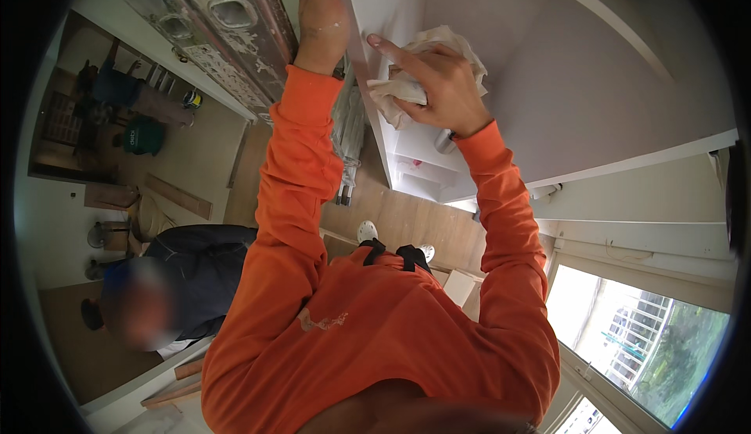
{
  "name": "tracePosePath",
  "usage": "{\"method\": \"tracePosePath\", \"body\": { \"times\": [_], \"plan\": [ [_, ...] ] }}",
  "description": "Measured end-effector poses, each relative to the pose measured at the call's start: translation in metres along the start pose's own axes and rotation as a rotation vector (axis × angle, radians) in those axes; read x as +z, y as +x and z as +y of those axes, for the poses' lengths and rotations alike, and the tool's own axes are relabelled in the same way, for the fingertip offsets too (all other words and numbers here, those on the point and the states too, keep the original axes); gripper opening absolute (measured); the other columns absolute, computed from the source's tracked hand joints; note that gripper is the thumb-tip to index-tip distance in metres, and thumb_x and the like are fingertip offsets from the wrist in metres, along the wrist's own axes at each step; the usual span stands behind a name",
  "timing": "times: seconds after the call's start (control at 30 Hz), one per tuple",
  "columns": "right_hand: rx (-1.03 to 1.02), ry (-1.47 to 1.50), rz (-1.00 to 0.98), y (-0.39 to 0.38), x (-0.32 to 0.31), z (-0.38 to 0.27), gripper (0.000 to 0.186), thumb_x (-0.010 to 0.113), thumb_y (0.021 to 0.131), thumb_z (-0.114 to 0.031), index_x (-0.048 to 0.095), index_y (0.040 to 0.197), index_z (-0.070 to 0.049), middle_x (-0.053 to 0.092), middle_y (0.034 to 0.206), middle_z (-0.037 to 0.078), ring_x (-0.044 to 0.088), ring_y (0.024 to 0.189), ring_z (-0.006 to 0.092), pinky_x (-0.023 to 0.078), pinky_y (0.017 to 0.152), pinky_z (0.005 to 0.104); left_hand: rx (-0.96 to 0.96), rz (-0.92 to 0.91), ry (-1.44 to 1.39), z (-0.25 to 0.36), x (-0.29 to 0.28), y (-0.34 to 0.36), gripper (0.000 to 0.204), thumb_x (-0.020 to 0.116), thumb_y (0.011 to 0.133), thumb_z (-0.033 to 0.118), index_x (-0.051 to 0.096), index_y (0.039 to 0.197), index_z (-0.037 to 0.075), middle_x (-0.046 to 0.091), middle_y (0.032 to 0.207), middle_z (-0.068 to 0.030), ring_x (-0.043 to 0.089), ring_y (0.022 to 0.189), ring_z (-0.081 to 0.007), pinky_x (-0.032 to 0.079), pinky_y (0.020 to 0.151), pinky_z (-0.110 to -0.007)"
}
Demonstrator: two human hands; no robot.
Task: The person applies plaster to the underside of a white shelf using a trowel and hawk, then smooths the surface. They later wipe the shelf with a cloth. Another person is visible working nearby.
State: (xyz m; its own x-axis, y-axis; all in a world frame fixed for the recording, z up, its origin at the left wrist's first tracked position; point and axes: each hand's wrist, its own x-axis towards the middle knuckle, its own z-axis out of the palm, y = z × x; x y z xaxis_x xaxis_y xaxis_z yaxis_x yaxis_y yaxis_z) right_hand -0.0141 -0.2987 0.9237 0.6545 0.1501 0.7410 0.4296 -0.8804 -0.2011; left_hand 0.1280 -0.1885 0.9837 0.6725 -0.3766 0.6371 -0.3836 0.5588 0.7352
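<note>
My right hand (pixel 450 82) grips a crumpled off-white cloth (pixel 403 90). Its thumb or a finger sticks out past the cloth toward the edge of a white cabinet panel (pixel 366 19). The cloth lies over that panel edge, at the opening of the white cabinet (pixel 501 35). My left hand (pixel 322 27) is raised beside the panel's outer side, next to a worn metal ladder or scaffold part (pixel 227 12). The top of the picture cuts off its fingers, so their grip is hidden. White specks mark the back of this hand.
A person in a dark jacket (pixel 211 277) is close at my left. Farther left, another person (pixel 125 90) stands near a green-topped thing (pixel 145 135). Wrapped metal lengths (pixel 348 145) stand below my left hand. A window (pixel 626 340) lies at lower right.
</note>
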Motion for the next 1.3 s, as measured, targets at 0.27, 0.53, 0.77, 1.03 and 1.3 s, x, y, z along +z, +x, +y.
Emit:
{"method": "tracePosePath", "body": {
  "times": [0.27, 0.53, 0.77, 1.03, 1.3],
  "plan": [
    [-0.078, 0.041, 0.095, 0.008, 0.023, 0.014, 0.062, 0.070, 0.073, -0.036, 0.052, 0.130, -0.020, 0.061, 0.060, 0.004, 0.056, 0.050, 0.0223, 0.046, 0.061, 0.0318, 0.022, 0.014, 0.002, -0.008, -0.006, 0.007, 0.072, 0.027, 0.097, 0.057, 0.036, 0.134, -0.004, 0.044, 0.132, -0.0112, 0.043, 0.120, -0.0200, 0.030, 0.103, -0.030],
    [0.005, 0.093, 0.036, 0.008, 0.031, 0.015, 0.064, 0.069, 0.064, -0.017, 0.056, 0.126, -0.010, 0.069, 0.084, 0.006, 0.064, 0.070, 0.0225, 0.048, 0.071, 0.0320, 0.038, -0.002, -0.001, -0.017, -0.014, 0.008, 0.075, 0.025, 0.097, 0.058, 0.034, 0.136, -0.005, 0.042, 0.135, -0.0114, 0.041, 0.123, -0.0202, 0.028, 0.106, -0.030],
    [0.047, 0.142, 0.177, 0.017, 0.022, 0.016, 0.065, 0.064, 0.060, -0.012, 0.058, 0.124, -0.010, 0.070, 0.086, 0.008, 0.065, 0.070, 0.0236, 0.048, 0.070, 0.0326, 0.030, 0.093, 0.063, -0.018, -0.009, 0.003, 0.077, 0.026, 0.096, 0.059, 0.033, 0.137, -0.006, 0.041, 0.136, -0.0132, 0.041, 0.123, -0.0217, 0.028, 0.106, -0.031],
    [-0.021, 0.131, 0.133, 0.020, 0.022, 0.002, 0.062, 0.062, 0.060, -0.011, 0.060, 0.122, -0.009, 0.070, 0.086, 0.009, 0.065, 0.069, 0.0243, 0.048, 0.070, 0.0322, -0.006, 0.066, 0.091, -0.010, -0.012, 0.000, 0.077, 0.027, 0.096, 0.059, 0.035, 0.135, -0.006, 0.044, 0.133, -0.0130, 0.042, 0.121, -0.0214, 0.030, 0.104, -0.030],
    [0.066, 0.135, 0.060, 0.022, 0.020, 0.004, 0.066, 0.062, 0.059, -0.010, 0.057, 0.125, -0.010, 0.069, 0.093, 0.010, 0.064, 0.070, 0.0244, 0.048, 0.071, 0.0330, 0.061, 0.017, 0.069, -0.019, -0.014, 0.003, 0.077, 0.027, 0.096, 0.059, 0.034, 0.135, -0.006, 0.043, 0.134, -0.0119, 0.041, 0.122, -0.0214, 0.029, 0.105, -0.031]
  ]
}}
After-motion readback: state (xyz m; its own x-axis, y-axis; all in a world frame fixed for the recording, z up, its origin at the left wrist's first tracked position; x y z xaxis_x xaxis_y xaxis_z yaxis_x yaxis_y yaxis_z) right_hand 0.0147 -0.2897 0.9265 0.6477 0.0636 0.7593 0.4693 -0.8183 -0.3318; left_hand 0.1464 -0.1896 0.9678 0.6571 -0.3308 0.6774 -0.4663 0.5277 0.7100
